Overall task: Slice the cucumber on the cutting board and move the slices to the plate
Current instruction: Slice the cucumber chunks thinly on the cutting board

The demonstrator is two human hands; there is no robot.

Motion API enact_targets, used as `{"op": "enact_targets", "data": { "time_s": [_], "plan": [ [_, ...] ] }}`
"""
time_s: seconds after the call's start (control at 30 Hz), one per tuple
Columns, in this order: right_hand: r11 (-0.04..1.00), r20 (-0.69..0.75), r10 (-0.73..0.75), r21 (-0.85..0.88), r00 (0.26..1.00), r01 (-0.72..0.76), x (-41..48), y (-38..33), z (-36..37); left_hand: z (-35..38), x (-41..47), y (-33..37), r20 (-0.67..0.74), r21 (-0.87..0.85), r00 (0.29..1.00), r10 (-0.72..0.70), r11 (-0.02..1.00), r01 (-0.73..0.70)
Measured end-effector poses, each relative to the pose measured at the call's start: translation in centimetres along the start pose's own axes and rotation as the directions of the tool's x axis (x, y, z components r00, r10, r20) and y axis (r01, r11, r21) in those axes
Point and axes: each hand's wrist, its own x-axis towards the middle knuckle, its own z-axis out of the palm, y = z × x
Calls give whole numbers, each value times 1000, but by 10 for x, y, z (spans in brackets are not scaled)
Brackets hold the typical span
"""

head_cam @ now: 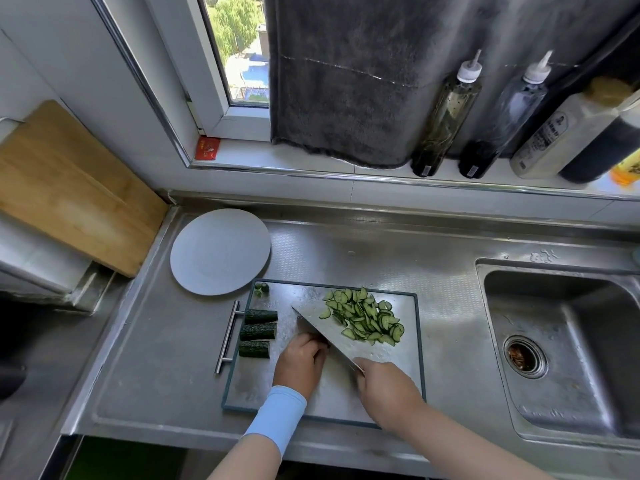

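Note:
A steel cutting board [398, 344] with a dark rim lies on the counter. A heap of thin cucumber slices [363, 318] sits on its far right part. Three dark cucumber chunks [259, 332] lie in a column at its left edge, and a small end piece [260, 289] lies at the far left corner. My right hand [388, 389] grips the handle of a cleaver [332, 329] whose blade points up-left. My left hand [301, 362] is curled against the blade's left side; what it presses on is hidden. A white plate [220, 251] sits bare beyond the board's left corner.
A sink [561, 344] with a drain lies to the right. A metal bar handle [228, 336] runs along the board's left side. A wooden board [69, 188] leans at far left. Several bottles [446, 116] and a grey towel [346, 81] occupy the windowsill.

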Motion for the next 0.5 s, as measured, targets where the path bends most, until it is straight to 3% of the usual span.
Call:
{"op": "enact_targets", "data": {
  "time_s": [0.23, 0.5],
  "plan": [
    [1000, -20, -4, -12, 1000, 3, 17, -13, 1, 6, -5, -9, 7, 9, 998, 67, 998, -67],
    [999, -62, -25, -32, 998, 24, -10, -6, -1, 1, -2, -5, -13, 14, 1000, 8, 1000, -8]
  ]
}}
